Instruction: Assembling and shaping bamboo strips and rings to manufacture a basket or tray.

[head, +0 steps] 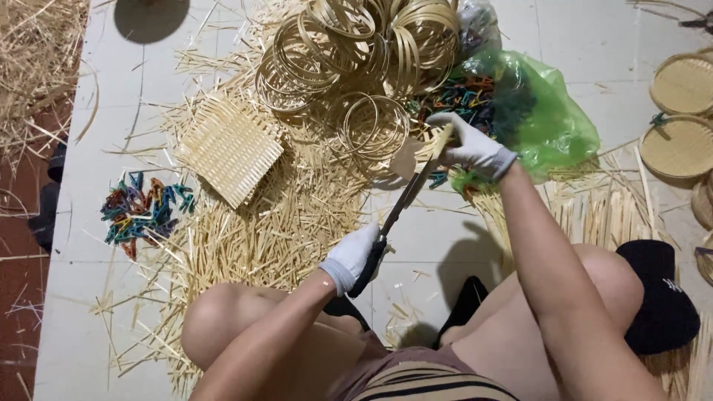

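Observation:
My left hand (350,256), in a white glove, grips the black handle of long shears (397,212) whose blades point up and right. My right hand (468,145), also gloved, holds a small woven bamboo piece (434,146) at the blade tips. The two hands are about an arm's width apart above the pale floor. Beyond the right hand lies a heap of bamboo rings (356,52).
A woven bamboo mat (230,148) lies on cut bamboo slivers (282,223). Coloured clips (145,212) are piled at left, more sit in a green plastic bag (549,111). Finished round trays (679,111) are at right. A black cap (661,297) lies beside my knee.

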